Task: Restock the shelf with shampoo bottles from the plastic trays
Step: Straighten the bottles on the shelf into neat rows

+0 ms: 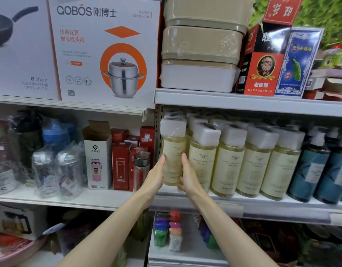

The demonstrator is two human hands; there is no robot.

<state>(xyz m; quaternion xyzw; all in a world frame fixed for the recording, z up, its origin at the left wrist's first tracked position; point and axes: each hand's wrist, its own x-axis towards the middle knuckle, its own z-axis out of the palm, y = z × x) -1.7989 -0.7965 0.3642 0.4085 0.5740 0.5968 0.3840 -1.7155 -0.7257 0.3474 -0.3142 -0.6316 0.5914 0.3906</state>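
A pale yellow shampoo bottle (173, 151) with a white cap stands at the left end of the middle shelf (243, 206). My left hand (155, 175) lies against its left side and my right hand (187, 176) against its right side, fingers straight and pointing up, so the bottle is clasped between them. To its right stands a row of several identical yellow bottles (241, 160), with more behind. No plastic tray is in view.
Dark teal pump bottles (320, 166) fill the shelf's right end. The upright post (158, 132) borders the bottle on the left; beyond it stand red boxes and drink bottles (70, 170). Stacked containers (201, 45) and boxes sit on the shelf above.
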